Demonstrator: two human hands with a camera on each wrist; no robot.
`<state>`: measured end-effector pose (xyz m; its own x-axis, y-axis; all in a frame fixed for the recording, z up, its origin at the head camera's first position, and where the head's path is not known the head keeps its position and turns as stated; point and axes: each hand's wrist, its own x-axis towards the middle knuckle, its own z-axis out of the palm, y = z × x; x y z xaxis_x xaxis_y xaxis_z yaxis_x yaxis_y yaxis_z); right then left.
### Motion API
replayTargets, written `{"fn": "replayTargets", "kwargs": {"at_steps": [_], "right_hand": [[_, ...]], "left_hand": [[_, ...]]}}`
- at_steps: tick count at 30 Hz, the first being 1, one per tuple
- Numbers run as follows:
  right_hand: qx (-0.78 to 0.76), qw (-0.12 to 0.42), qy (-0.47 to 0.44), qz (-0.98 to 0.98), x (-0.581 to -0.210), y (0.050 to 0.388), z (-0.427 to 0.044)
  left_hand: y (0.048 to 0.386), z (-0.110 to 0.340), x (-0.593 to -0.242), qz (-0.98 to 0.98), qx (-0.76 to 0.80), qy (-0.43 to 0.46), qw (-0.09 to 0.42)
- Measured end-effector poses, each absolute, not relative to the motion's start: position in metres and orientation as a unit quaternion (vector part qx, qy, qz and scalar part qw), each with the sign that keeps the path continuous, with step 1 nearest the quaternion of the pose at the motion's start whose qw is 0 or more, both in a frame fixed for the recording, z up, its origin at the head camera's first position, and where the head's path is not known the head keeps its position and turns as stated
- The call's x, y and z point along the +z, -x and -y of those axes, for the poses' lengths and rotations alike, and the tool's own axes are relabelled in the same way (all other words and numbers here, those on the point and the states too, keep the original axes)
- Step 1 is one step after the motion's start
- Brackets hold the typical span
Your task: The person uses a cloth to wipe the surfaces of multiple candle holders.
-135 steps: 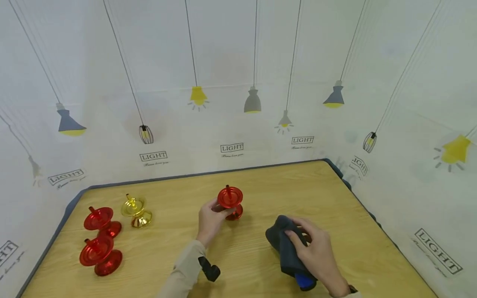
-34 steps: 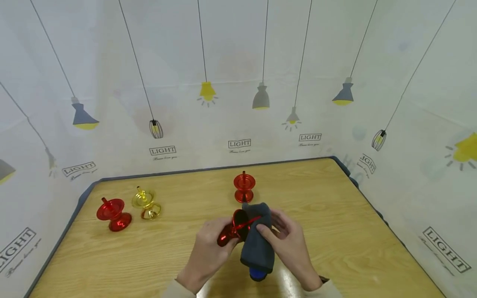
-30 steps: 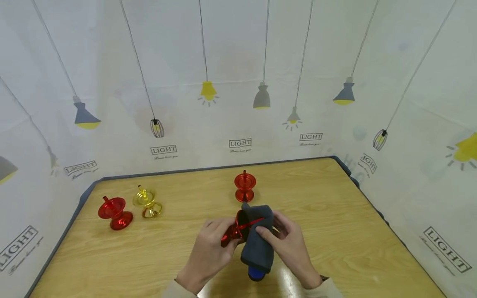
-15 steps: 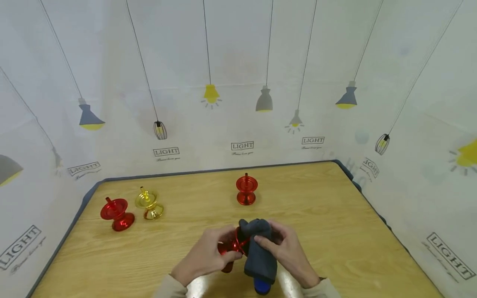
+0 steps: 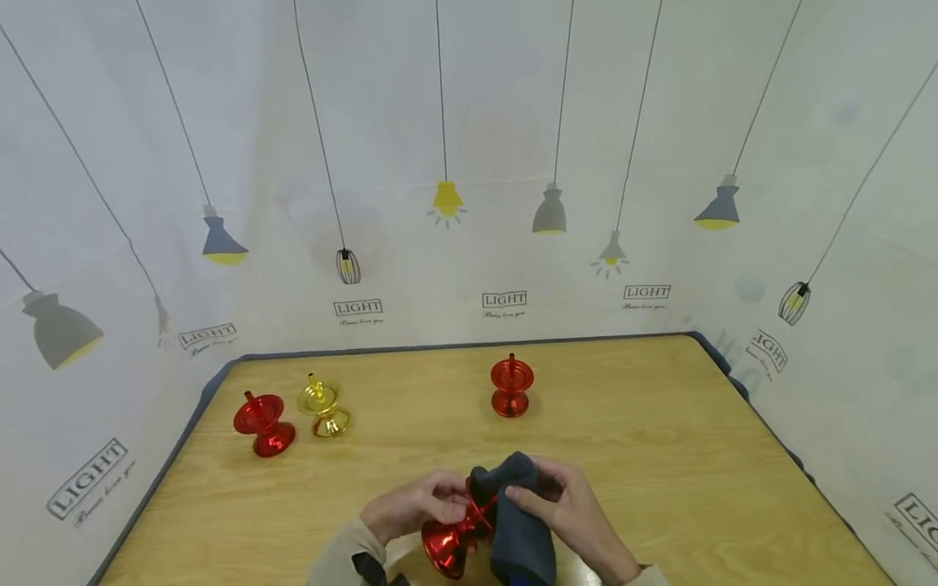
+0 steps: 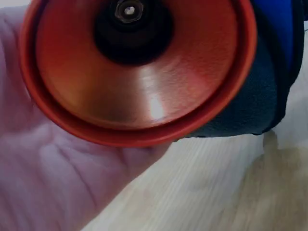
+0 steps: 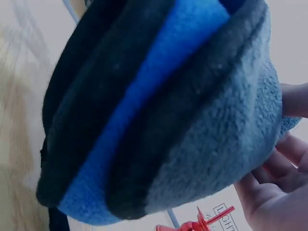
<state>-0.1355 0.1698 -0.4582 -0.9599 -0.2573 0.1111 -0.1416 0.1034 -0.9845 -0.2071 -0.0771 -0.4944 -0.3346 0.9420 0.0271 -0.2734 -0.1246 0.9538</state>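
My left hand (image 5: 414, 506) holds a shiny red candle holder (image 5: 445, 547) by its dish end, tilted so that its flared base points down and left. In the left wrist view, the hollow underside of its base (image 6: 144, 96) faces the camera, with a metal nut in the middle. My right hand (image 5: 579, 514) pinches a folded dark grey cloth (image 5: 522, 533) with a blue inner side. The cloth lies against the candle holder's dish, covering part of it. In the right wrist view the bunched cloth (image 7: 207, 154) fills most of the picture.
Another red candle holder (image 5: 510, 381) stands upright at the back of the wooden table (image 5: 659, 456). At the left stand a red candle holder (image 5: 264, 419) and a gold one (image 5: 322, 407). A lamp-patterned white sheet (image 5: 498, 244) encloses the table's back and sides.
The first red candle holder was set down at the back middle, and my left hand took another from the left. Lately its base has swung down towards me; the cloth stays against its dish.
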Motion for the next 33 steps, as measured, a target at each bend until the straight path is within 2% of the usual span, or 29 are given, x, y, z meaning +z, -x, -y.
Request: {"fn": "replayTargets", "kwargs": {"at_steps": [2, 4, 10, 13, 17, 19, 22, 28, 33], "right_hand": [[-0.65, 0.035, 0.121, -0.749, -0.457, 0.136, -0.171], [-0.649, 0.02, 0.099, -0.754, -0.456, 0.136, -0.171], [-0.674, -0.034, -0.026, -0.737, -0.455, 0.138, -0.166], [-0.683, -0.061, -0.062, -0.726, -0.457, 0.138, -0.162], [-0.686, -0.078, -0.072, -0.719, -0.458, 0.138, -0.158], [-0.687, -0.078, -0.07, -0.719, -0.457, 0.138, -0.158], [-0.69, -0.069, -0.061, -0.718, -0.454, 0.137, -0.159], [-0.686, -0.041, -0.021, -0.726, -0.451, 0.138, -0.162], [-0.675, -0.022, 0.028, -0.737, -0.452, 0.141, -0.161]], "left_hand": [[0.206, 0.077, -0.491, -0.502, 0.661, -0.351, 0.434], [0.203, 0.076, -0.484, -0.556, 0.651, -0.344, 0.386], [0.188, 0.07, -0.469, -0.743, 0.57, -0.321, 0.144], [0.179, 0.063, -0.468, -0.79, 0.519, -0.322, 0.049], [0.171, 0.054, -0.469, -0.816, 0.47, -0.332, -0.052], [0.169, 0.052, -0.47, -0.821, 0.456, -0.333, -0.082], [0.17, 0.053, -0.47, -0.815, 0.474, -0.329, -0.056], [0.179, 0.065, -0.472, -0.76, 0.554, -0.324, 0.097], [0.188, 0.078, -0.477, -0.699, 0.598, -0.336, 0.202]]}}
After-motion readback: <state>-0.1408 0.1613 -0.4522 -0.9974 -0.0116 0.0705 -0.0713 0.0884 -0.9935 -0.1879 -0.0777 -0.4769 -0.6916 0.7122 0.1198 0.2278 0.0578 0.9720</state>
